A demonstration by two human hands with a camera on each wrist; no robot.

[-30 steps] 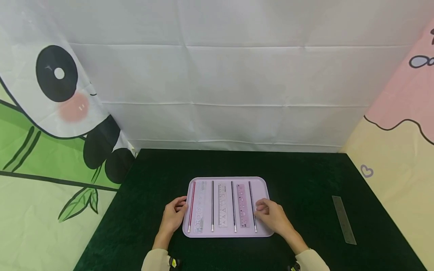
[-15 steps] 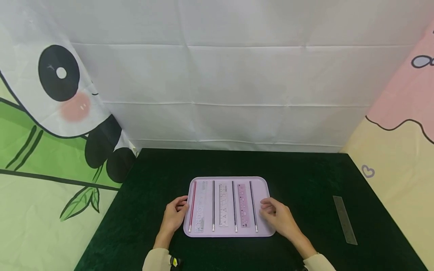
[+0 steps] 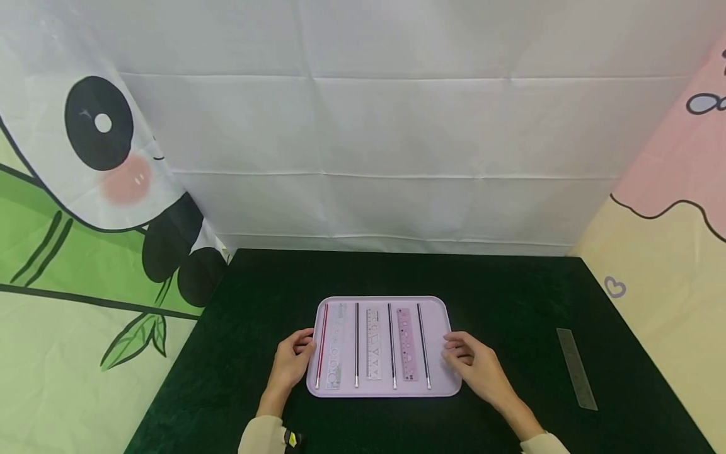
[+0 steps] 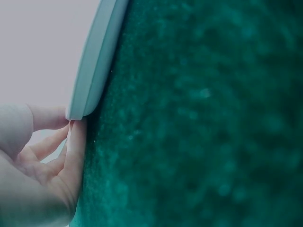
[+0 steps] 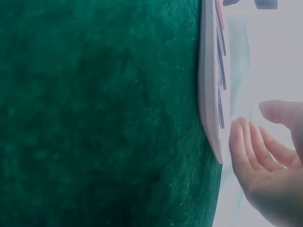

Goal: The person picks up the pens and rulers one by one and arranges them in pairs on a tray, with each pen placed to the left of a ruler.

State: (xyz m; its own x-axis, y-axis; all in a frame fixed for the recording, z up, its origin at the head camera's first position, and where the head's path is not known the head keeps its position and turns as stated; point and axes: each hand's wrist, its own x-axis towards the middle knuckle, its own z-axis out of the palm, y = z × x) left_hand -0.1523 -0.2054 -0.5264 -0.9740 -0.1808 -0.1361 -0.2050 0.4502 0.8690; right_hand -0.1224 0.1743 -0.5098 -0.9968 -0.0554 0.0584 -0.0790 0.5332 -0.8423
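A lilac tray (image 3: pixel 440 315) lies on the dark green table. Arranged side by side on it are a red pencil (image 3: pixel 321 345), two clear stencil rulers, one with circles (image 3: pixel 334 350) and one with mixed shapes (image 3: pixel 373 343), a pink ruler (image 3: pixel 406 344), and three dark pencils, the rightmost one (image 3: pixel 424 345) nearest my right hand. My left hand (image 3: pixel 292 359) pinches the tray's left rim, thumb on top and fingers beneath, as the left wrist view shows. Over the tray's right rim hovers my right hand (image 3: pixel 476 366), its fingers loosely bent and holding nothing.
A grey, see-through ruler (image 3: pixel 576 369) lies alone on the table (image 3: pixel 510 296) at the right. A white cloth (image 3: pixel 397 139) hangs behind the table's far edge. Printed cloths hang at both sides, with a panda (image 3: pixel 96 126) on the left.
My right hand has moved rightward from beside the rightmost pencil to over the tray's right rim. The tray and the things on it keep their places, with my left hand still at its rim.
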